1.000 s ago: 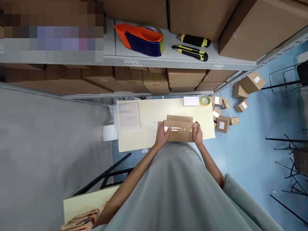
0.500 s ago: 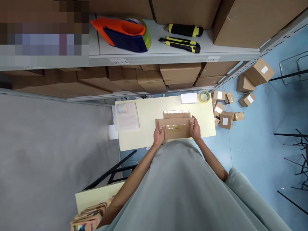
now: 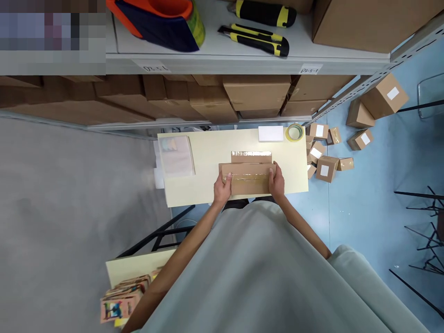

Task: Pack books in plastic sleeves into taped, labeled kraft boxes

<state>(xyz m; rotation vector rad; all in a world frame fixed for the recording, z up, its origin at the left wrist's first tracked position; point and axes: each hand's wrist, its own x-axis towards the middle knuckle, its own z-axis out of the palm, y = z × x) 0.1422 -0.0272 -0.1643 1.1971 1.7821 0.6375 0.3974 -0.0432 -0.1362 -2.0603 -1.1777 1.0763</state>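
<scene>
Between my two hands is a brown cardboard box [image 3: 249, 186] with a shiny strip of clear tape along it. My left hand [image 3: 222, 188] grips its left end, thumb on top. At the right end my right hand [image 3: 276, 182] holds it the same way. The box is at the near edge of a cream table [image 3: 208, 152]. Just behind it lies a second brown cardboard piece [image 3: 251, 157] with tape along its far edge; whether the two are joined I cannot tell.
On the table are a white stack of labels or paper [image 3: 271, 133], a tape roll [image 3: 294, 132] and a clear plastic packet [image 3: 176, 156]. Utility knives [image 3: 258, 39] and an orange-blue tape dispenser [image 3: 159, 23] sit on the shelf above. Several labelled boxes [image 3: 327, 169] lie on the floor at right.
The camera view has shifted, so the shelf appears higher and closer. Both hands keep their hold on the box, which looks nearly unchanged on the table.
</scene>
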